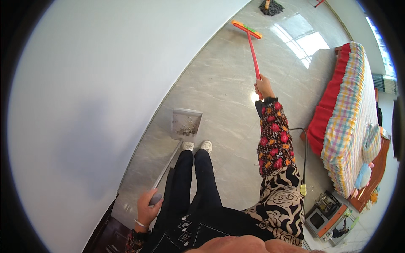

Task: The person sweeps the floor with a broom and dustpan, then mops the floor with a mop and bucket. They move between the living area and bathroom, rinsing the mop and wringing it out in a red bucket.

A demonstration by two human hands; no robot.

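My left hand (148, 207) grips the grey-ended handle of a long-handled dustpan (186, 121). The pan lies on the tiled floor in front of my feet, with small debris inside. With my arm stretched forward, my right hand (263, 87) is closed around the red handle of a broom (254, 57). The broom's red head, with orange and green bristles, points away from me, near the wall; whether it touches the floor I cannot tell.
A white wall (95, 79) runs along the left. A grey mop head (271, 8) rests on the floor ahead. At the right stands a bed with a checked cover (345, 120), beside a cabinet (327, 218) at lower right. A dark cable (306, 151) shows beside my right arm.
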